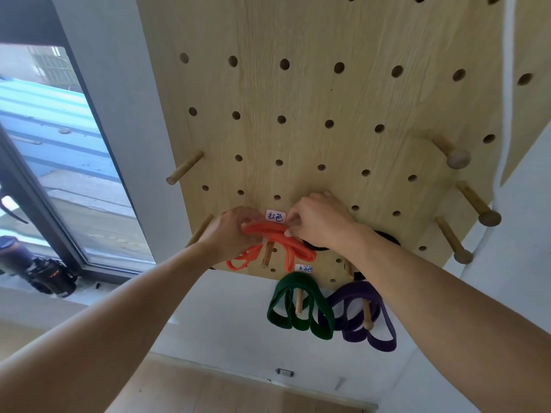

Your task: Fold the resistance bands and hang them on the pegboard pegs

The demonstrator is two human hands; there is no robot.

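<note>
The person stands close to the wooden pegboard [313, 93] and works with both hands on the folded orange band [277, 236], which lies across a short wooden peg [266, 257] just under a small white label [275, 217]. The left hand [229, 234] grips the left end of the bundle with curled fingers, and the right hand [319, 222] pinches the right end, the thumb pressing on the strands. The loops of the orange band hang down on both sides of the peg. Lower on the board, the green band [301, 305] and the purple band [369, 320] hang already on their own pegs, and something black [387, 235] is partly hidden behind the right wrist. The risk now seems to be the release: the peg is smooth and points toward the person, so if the strands sit near its tip or more weight hangs on one side, the bundle may slide off or open when the hands let go. Pushing the fold back against the board would probably prevent this.
</note>
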